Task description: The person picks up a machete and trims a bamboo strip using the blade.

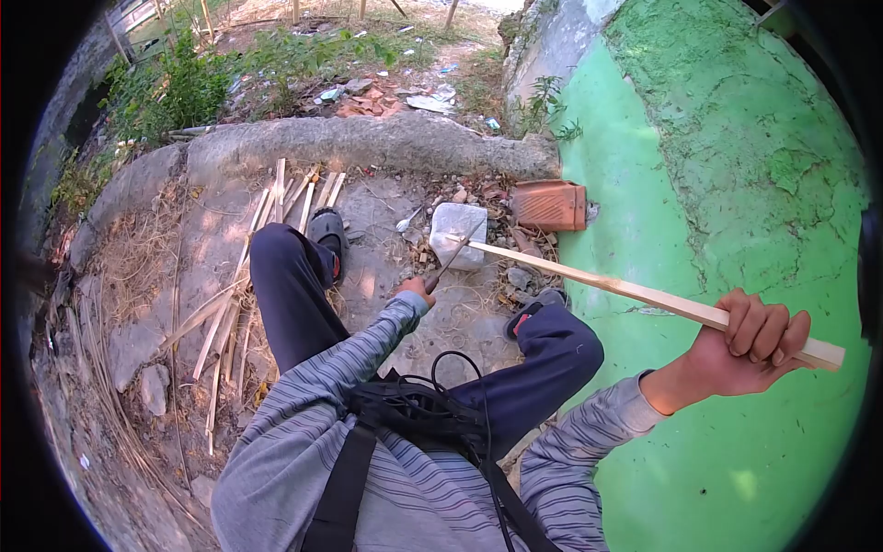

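My left hand [416,293] is closed round the handle of a knife [448,265] with a dark, narrow blade. Its tip reaches over a pale, block-shaped stone [448,221] on the ground. In the grip of my right hand [747,336] is a long, squared wooden stick [607,286], held near its thick end. The stick slopes down to the left, and its thinner far end lies at the stone beside the blade. Whether blade and wood touch, I cannot tell.
Wooden strips [219,333] lie in a pile beside my left leg. An orange-brown clay brick [549,205] sits against the green wall [736,451] on the right. A low, rough kerb [359,144] runs across the front, with plants [179,87] and litter beyond it.
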`<state>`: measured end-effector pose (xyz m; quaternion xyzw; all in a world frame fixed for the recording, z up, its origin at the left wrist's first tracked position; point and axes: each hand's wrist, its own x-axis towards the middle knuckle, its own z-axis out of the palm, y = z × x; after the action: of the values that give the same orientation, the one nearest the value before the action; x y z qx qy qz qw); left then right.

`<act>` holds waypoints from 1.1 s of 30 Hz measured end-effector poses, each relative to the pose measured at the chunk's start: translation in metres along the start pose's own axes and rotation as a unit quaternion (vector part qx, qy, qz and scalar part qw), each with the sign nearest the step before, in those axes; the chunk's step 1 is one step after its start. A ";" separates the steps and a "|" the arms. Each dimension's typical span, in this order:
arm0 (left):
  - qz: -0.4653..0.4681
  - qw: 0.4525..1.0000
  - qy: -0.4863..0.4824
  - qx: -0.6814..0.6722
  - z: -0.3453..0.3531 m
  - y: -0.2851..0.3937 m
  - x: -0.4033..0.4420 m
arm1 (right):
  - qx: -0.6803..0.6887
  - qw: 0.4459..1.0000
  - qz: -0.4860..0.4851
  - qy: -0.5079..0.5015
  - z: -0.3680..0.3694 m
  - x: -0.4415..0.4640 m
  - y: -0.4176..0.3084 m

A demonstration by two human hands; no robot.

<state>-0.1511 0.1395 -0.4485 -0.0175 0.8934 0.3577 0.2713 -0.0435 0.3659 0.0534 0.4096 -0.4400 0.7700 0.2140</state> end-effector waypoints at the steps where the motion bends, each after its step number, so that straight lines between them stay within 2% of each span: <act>1: 0.027 0.998 -0.028 -0.050 -0.008 0.009 -0.010 | -0.009 1.000 -0.005 0.005 -0.001 0.000 0.001; 2: 0.032 0.993 -0.068 -0.093 -0.017 0.023 -0.019 | -0.008 1.000 -0.003 0.010 -0.003 -0.001 0.000; 3: 0.029 0.993 -0.069 -0.091 -0.020 0.031 -0.020 | -0.015 0.999 -0.009 0.027 -0.007 0.000 -0.001; 5: 0.107 0.983 -0.068 -0.132 -0.024 0.049 -0.022 | -0.022 0.999 -0.013 0.040 -0.009 0.001 -0.002; 6: 0.108 0.983 -0.067 -0.134 -0.026 0.057 -0.026 | -0.020 0.999 -0.007 0.040 -0.009 0.002 -0.002; 8: 0.214 0.972 -0.030 -0.091 -0.038 0.072 -0.041 | -0.015 0.999 0.000 0.038 -0.009 0.003 -0.002; 9: 0.212 0.972 -0.030 -0.092 -0.043 0.076 -0.049 | -0.025 0.999 -0.005 0.035 -0.008 0.002 -0.002; 12: 0.312 0.945 0.011 -0.093 -0.053 0.080 -0.067 | -0.026 0.999 -0.014 0.028 -0.006 -0.002 -0.002; 13: 0.313 0.945 0.009 -0.093 -0.050 0.073 -0.064 | -0.019 0.999 -0.018 0.021 -0.006 -0.002 -0.003; 15: 0.264 0.961 0.046 -0.065 -0.033 0.048 -0.044 | -0.022 0.999 -0.021 0.020 -0.005 -0.005 -0.004; 16: 0.197 0.979 0.042 -0.015 -0.016 0.026 -0.023 | -0.025 0.999 -0.024 0.019 -0.005 -0.006 -0.004; 18: -0.061 0.990 0.021 0.125 0.024 -0.028 0.038 | -0.020 0.999 -0.022 0.017 -0.009 -0.009 -0.007; 20: -0.158 0.980 0.023 0.120 0.006 -0.070 0.064 | -0.018 1.000 -0.021 0.000 -0.008 -0.011 -0.007; 22: -0.102 0.982 -0.058 0.149 0.012 -0.137 0.120 | -0.054 0.998 -0.015 0.030 -0.004 -0.010 -0.006; 25: -0.163 0.974 -0.035 0.150 -0.021 -0.105 0.095 | -0.033 0.998 -0.031 0.041 -0.008 -0.011 -0.004; 29: -0.151 0.980 -0.053 0.115 -0.019 -0.088 0.077 | -0.053 0.997 -0.029 0.055 -0.011 -0.008 -0.002; 33: -0.124 0.987 -0.031 0.093 0.000 -0.081 0.074 | -0.045 0.998 -0.021 0.040 -0.011 -0.011 -0.005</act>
<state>-0.1963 0.0910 -0.5366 -0.0917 0.9048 0.2375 0.3413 -0.0385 0.3782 0.0435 0.3781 -0.4565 0.7603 0.2658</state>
